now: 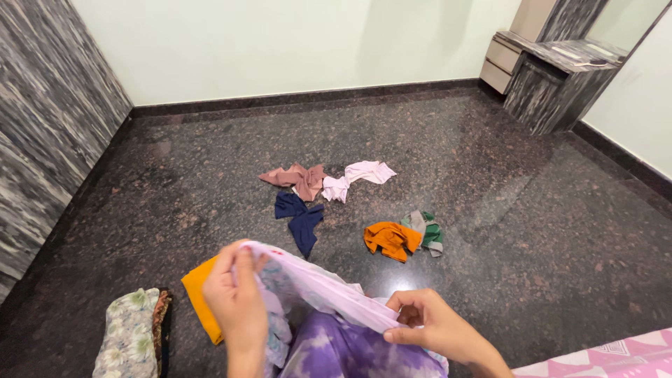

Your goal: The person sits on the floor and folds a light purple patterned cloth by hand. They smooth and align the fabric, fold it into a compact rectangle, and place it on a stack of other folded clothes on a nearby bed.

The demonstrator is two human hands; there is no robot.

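My left hand pinches one end of a pale lilac garment near the bottom of the view. My right hand grips the other end, so its edge is stretched between them. The cloth hangs down over a purple tie-dye fabric below my hands. A yellow cloth lies on the floor just left of my left hand.
Several small clothes lie on the dark granite floor: a dusty-pink one, a light pink one, a navy one, an orange one, a green-grey one. A folded floral cloth lies bottom left. A marble-pattern cabinet stands far right.
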